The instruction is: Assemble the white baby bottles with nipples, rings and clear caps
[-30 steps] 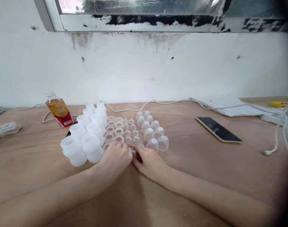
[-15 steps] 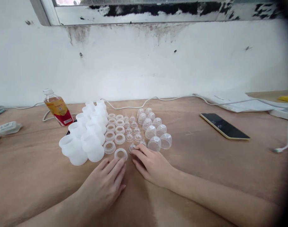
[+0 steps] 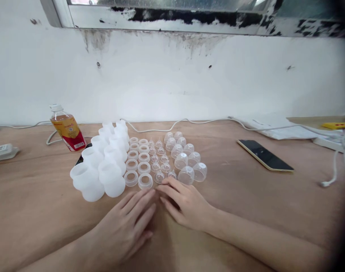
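My left hand [image 3: 129, 223] lies near the table's front with fingers stretched out and nothing in it, just below the nearest clear ring collar [image 3: 145, 181]. Close by on the right, my right hand [image 3: 185, 202] has its fingers apart, their tips by the front pair of clear bottle teats [image 3: 159, 176]. Two rows of collars and two rows of teats run back from my hands. Left of them stand two rows of frosted white baby bottles [image 3: 112, 177], open at the top. To the right, clear domed caps [image 3: 186, 175] form two more rows.
A drink bottle [image 3: 68, 128] with a red and yellow label leans behind the white bottles, beside a partly hidden dark object. A phone [image 3: 265, 155] lies at the right. White cables [image 3: 186, 120] run along the wall, and a white packet [image 3: 270, 126] rests at the back right.
My left hand has drawn back from the front collar, which now sits in line with its row. My right hand has slid slightly toward me, off the front teat.
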Demonstrator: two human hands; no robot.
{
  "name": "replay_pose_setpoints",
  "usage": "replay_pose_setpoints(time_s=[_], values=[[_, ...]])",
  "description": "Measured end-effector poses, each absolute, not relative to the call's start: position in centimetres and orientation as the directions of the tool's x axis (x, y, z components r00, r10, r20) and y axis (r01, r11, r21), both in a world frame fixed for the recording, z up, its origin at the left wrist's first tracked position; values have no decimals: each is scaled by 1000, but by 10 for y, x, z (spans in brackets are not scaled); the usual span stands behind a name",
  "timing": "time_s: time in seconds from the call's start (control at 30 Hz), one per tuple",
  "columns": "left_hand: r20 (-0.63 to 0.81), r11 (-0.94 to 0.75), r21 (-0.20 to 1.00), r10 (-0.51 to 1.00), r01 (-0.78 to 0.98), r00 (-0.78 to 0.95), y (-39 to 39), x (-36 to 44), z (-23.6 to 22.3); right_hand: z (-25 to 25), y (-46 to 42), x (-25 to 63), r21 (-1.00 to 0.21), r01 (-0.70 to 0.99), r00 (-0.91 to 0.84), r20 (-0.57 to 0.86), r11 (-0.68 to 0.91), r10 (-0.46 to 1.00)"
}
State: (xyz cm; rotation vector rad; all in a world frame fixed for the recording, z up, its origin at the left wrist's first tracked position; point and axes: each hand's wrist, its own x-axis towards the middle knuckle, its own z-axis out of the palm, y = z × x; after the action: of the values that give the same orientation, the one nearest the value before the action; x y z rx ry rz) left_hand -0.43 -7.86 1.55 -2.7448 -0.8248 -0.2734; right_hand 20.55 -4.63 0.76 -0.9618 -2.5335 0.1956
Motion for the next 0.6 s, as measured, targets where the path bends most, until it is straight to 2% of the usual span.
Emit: replay_pose_setpoints(time_s=[0.07,0.13,0.3,0.43,0.6], values=[[157,-894,-120,412,432,897,-76,-13,22,13,-50,211,-301,483,-759,325,822,565],[79,-926,-35,371,375,925,-74,-21,27,19,-54,217,-329,415,-821,266,848,505],[45,-903,103,423,417,905,-70,-30,28,23,-56,226,-383,415,-866,112,825,487],[25,-881,152,457,449,889,-71,-30,23,20,-50,224,-379,408,-884,64,831,464],[2,-871,154,473,467,881,-66,-25,23,26,-56,216,-313,403,-898,47,860,438]])
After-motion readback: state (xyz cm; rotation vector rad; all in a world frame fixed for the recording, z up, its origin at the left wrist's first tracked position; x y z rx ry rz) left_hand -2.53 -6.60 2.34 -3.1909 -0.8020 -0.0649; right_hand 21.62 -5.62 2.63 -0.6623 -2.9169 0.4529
